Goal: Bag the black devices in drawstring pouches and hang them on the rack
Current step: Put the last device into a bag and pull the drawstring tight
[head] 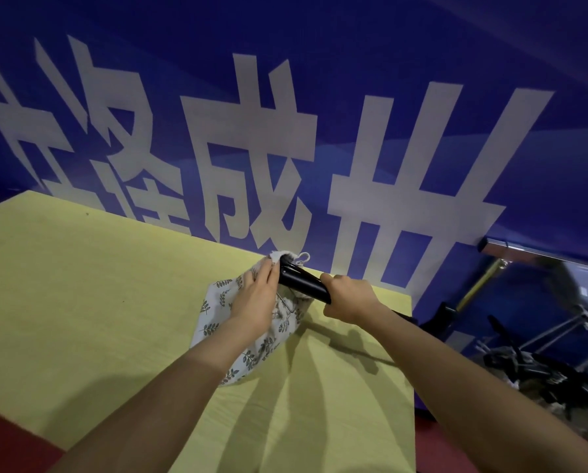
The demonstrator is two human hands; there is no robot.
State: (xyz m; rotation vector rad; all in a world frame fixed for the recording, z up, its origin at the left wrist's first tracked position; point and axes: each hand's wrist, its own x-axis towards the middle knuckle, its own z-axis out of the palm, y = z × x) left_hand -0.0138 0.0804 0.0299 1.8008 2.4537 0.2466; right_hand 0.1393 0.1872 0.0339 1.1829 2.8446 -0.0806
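A white drawstring pouch printed with dark leaves lies on the yellow-green table, near its far right edge. My left hand grips the pouch's upper rim and holds its mouth up. A long black device sticks out of the mouth, its far end inside the cloth. My right hand is closed around the device's near end. A white cord loop shows at the top of the pouch. A thin dark cable trails from the device across the table to the right.
A blue banner with large white characters rises right behind the table. To the right, below table level, stands a metal rack frame with a pile of black devices and stands on the floor. Red floor shows at lower left.
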